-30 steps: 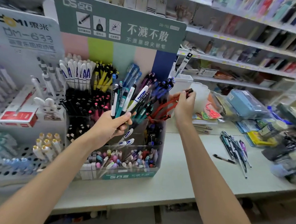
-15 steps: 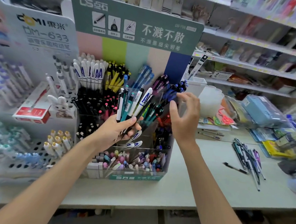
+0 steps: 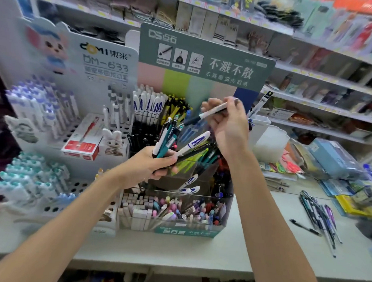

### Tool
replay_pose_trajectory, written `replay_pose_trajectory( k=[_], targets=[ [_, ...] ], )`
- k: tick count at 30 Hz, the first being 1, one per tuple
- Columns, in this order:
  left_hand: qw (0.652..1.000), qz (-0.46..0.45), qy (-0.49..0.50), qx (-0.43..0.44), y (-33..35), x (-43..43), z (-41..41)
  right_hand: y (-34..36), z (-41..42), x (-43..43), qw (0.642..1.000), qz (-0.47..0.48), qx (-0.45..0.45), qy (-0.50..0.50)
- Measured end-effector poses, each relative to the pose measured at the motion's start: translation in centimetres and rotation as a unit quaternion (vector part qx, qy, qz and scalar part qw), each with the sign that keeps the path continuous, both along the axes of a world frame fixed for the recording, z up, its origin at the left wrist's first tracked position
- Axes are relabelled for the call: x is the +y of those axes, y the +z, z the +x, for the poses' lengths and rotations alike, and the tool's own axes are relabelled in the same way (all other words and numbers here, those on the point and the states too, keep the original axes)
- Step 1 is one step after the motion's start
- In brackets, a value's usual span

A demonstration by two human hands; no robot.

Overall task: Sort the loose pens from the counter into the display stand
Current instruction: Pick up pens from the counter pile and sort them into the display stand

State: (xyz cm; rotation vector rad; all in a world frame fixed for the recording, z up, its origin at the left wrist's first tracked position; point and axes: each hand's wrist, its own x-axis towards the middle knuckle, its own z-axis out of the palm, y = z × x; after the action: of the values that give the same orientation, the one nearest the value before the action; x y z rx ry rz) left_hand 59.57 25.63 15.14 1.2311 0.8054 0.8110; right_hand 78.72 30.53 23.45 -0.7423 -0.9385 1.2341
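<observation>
My left hand (image 3: pixel 154 165) grips a bundle of pens (image 3: pixel 176 140), white, teal and yellow-green, fanned upward in front of the display stand (image 3: pixel 187 231). My right hand (image 3: pixel 228 126) pinches a single white pen with a dark grip (image 3: pixel 206 114), held nearly level above the bundle and the stand's upper compartments. The stand has a green header sign (image 3: pixel 206 58) and tiers packed with pens. More loose pens (image 3: pixel 320 216) lie on the counter (image 3: pixel 250 251) at the right, with one black pen (image 3: pixel 304 226) apart from them.
A white stand (image 3: pixel 56 118) with blue and teal pens stands at the left, a red box (image 3: pixel 81 149) and a rabbit figure (image 3: pixel 113 140) on it. Translucent cups (image 3: pixel 268 142), a blue pouch (image 3: pixel 333 157) and yellow packs (image 3: pixel 352 205) crowd the right. Shelves run behind.
My right hand let go of the red pens at the stand's right side, came back empty, and now holds a white pen above the bundle. The camera shifted right.
</observation>
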Motion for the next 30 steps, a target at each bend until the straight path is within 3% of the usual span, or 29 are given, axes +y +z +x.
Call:
replay_pose_trajectory(
  k=[2,4,6,7,10,13,15,19,23,27,30],
  targets=[
    [1.000,0.000,-0.008,0.013,0.1,-0.3,-1.3,1.4,0.3,0.7,0.999,0.035,-0.016,-0.029],
    [0.999,0.003,-0.036,0.026,0.3,-0.6,-2.4,2.0,-0.4,0.5,0.980,0.058,-0.190,0.035],
    [0.997,0.003,-0.058,0.049,0.5,-0.5,-3.2,1.8,-1.9,-0.3,0.905,0.060,-0.403,0.121],
    [0.996,0.001,-0.065,0.061,0.6,-0.5,-3.4,1.6,-2.7,-0.5,0.870,0.063,-0.466,0.147],
    [0.995,-0.002,-0.076,0.070,1.0,-0.5,-3.8,1.0,-4.3,-0.6,0.829,0.050,-0.523,0.193],
    [0.995,-0.001,-0.072,0.070,1.4,-0.6,-4.3,0.7,-5.0,-0.7,0.842,0.036,-0.509,0.175],
    [0.996,-0.006,-0.073,0.057,1.5,-0.6,-4.5,0.6,-5.4,-0.8,0.878,0.048,-0.454,0.141],
    [0.998,-0.020,-0.055,0.034,1.0,-0.8,-5.2,1.7,-4.8,-0.5,0.980,0.028,-0.197,0.003],
    [0.997,-0.035,0.071,-0.012,-0.2,-0.8,-6.4,2.0,-2.7,0.0,0.997,-0.014,0.029,-0.069],
    [0.988,0.010,0.149,-0.040,-1.5,-1.6,-7.8,-1.4,-3.1,-1.8,0.997,-0.051,0.055,-0.030],
    [0.982,0.039,0.184,0.014,-2.3,-2.3,-8.3,-6.0,-4.7,-3.1,0.994,-0.094,-0.049,-0.016]
  ],
)
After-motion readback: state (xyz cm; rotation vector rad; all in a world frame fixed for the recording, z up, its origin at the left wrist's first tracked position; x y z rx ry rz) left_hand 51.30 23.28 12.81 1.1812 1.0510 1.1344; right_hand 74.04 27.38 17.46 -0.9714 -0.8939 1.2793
